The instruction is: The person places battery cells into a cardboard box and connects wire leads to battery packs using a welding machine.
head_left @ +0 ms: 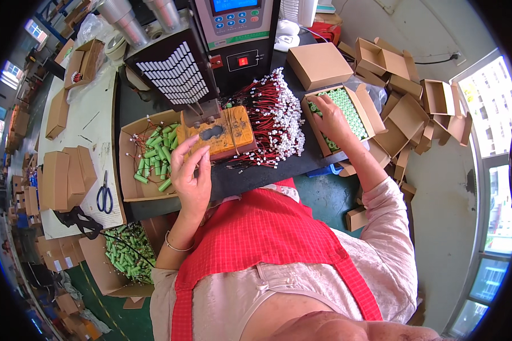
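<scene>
My left hand (192,176) is raised beside the front left corner of a worn yellow block (233,128), its fingers apart with nothing seen between them. Two metal electrode tips of a spot welder (202,111) come down by the block's back left part. Over at the right, my right hand (333,120) reaches into a cardboard box of upright green battery cells (347,108). Its fingers curl down among the cells at the box's left side; what they grip is hidden. Red and black wire leads with white connectors (279,122) lie piled between the block and that box.
Left of the block, an open carton (148,196) holds loose green cells with leads; a larger carton (99,267) of them sits lower. Scissors (104,193) lie on the white table. A closed box (320,65) stands behind the cells; empty cartons (404,119) heap at right.
</scene>
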A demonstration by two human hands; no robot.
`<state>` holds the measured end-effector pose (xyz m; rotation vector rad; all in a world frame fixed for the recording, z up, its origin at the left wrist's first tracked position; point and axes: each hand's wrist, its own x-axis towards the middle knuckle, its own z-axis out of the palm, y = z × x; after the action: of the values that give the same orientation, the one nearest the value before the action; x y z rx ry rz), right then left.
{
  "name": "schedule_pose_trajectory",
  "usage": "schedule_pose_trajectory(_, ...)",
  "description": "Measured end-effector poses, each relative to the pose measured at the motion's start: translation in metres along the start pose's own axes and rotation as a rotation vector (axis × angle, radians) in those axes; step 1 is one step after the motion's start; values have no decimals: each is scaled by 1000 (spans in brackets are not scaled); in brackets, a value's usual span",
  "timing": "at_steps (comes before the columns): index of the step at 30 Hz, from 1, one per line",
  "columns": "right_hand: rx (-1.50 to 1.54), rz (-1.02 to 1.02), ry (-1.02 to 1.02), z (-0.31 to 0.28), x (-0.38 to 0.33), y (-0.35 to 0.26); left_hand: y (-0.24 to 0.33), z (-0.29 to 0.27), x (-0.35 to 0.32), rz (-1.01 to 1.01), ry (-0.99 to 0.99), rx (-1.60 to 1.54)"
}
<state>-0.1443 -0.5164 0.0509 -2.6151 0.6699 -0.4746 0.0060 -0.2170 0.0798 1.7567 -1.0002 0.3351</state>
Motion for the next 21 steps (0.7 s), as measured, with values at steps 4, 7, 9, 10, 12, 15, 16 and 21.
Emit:
schedule_pose_trajectory(4,-17,-18,-29,2,1,9,11,12,-2,12,-33,-14)
schedule_pose_trajectory(7,-2,-144,55,5,0,16,25,21,-3,47,-83,-17)
schedule_pose_trajectory(9,31,-156,98,6,1,21,34,33,1,118,-133,-49)
schedule_pose_trajectory(10,27,-136,84,5,3,17,35,41,-1,87,-180,-118)
schedule_pose_trajectory(12,17,-120,92,1,2,17,41,57,10,182,-302,-196)
schedule_pose_trajectory(15,132,-125,122,-19,4,13,47,94,30,206,-439,-319)
schedule_pose_trajectory(16,164,-142,90,-31,3,9,49,109,40,225,-461,-316)
schedule_pose_trajectory(21,384,-305,-292,-84,-16,-39,55,165,45,-271,-889,-811)
